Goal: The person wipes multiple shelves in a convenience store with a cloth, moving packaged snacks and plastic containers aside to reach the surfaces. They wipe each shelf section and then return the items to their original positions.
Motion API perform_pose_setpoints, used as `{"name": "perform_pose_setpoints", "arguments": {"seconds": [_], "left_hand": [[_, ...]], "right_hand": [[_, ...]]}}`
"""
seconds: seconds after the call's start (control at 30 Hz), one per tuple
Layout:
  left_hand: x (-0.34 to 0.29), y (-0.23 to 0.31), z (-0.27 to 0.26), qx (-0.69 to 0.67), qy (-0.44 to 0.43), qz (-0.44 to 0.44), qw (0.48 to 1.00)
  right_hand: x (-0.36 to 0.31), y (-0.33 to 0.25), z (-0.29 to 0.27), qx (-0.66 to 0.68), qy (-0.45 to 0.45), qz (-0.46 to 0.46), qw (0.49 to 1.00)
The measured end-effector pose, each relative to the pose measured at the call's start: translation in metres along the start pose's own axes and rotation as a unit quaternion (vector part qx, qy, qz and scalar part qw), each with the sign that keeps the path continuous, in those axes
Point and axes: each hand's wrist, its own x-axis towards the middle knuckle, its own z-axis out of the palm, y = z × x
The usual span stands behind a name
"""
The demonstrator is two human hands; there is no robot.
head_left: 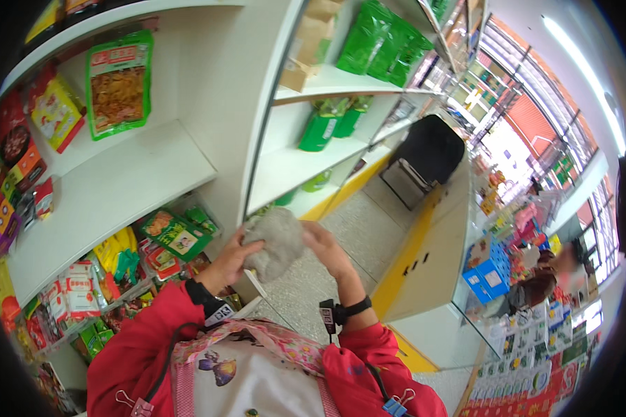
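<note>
White shop shelving (139, 174) fills the left and middle of the view, its boards curving toward the rim. On the upper left board a large green-edged packet (118, 83) with an orange-brown picture leans against the back wall, beside red and yellow packets (55, 111). The bare board under it lies open. Lower down, a crowded row holds a flat green box (177, 236), yellow bags (118, 254) and white-and-red sachets (80, 288). Further right, bright green bags (386, 45) stand on a high board, with green canisters (320, 128) one level below.

Both hands meet in front of the shelf's upright edge. The left hand (229, 264) and the right hand (327, 250) each clasp a crumpled grey cloth (277, 242) between them, fingers curled onto its sides. Each wrist carries a black band, and red sleeves (139, 340) rise from below.

Grey speckled floor (368, 236) runs clear toward a black chair (428, 156), bordered by a yellow strip. Blue crates (487, 267) sit at the right beside a glass counter.
</note>
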Motion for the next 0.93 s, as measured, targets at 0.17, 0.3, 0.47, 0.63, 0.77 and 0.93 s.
{"name": "perform_pose_setpoints", "arguments": {"seconds": [0.17, 0.3, 0.47, 0.63, 0.77, 0.93], "left_hand": [[0.004, -0.008, -0.003, 0.030, -0.012, -0.101, 0.994], [-0.003, -0.016, 0.011, -0.029, -0.088, -0.149, 0.984], [0.009, -0.019, 0.000, 0.032, -0.146, -0.055, 0.987], [0.010, 0.007, 0.029, -0.046, -0.091, 0.155, 0.983], [-0.005, 0.002, 0.033, -0.075, -0.128, 0.152, 0.977], [-0.007, 0.025, 0.034, -0.033, -0.162, 0.133, 0.977]], "right_hand": [[-0.007, 0.008, -0.004, -0.141, 0.007, -0.040, 0.989], [0.001, -0.025, 0.013, -0.247, 0.087, -0.133, 0.956], [-0.036, -0.047, 0.051, -0.592, 0.007, -0.312, 0.743], [-0.064, -0.065, 0.071, -0.531, 0.066, -0.336, 0.775], [-0.079, -0.061, 0.060, -0.372, 0.159, -0.195, 0.894], [-0.054, -0.100, 0.035, -0.406, 0.241, -0.281, 0.835]]}}
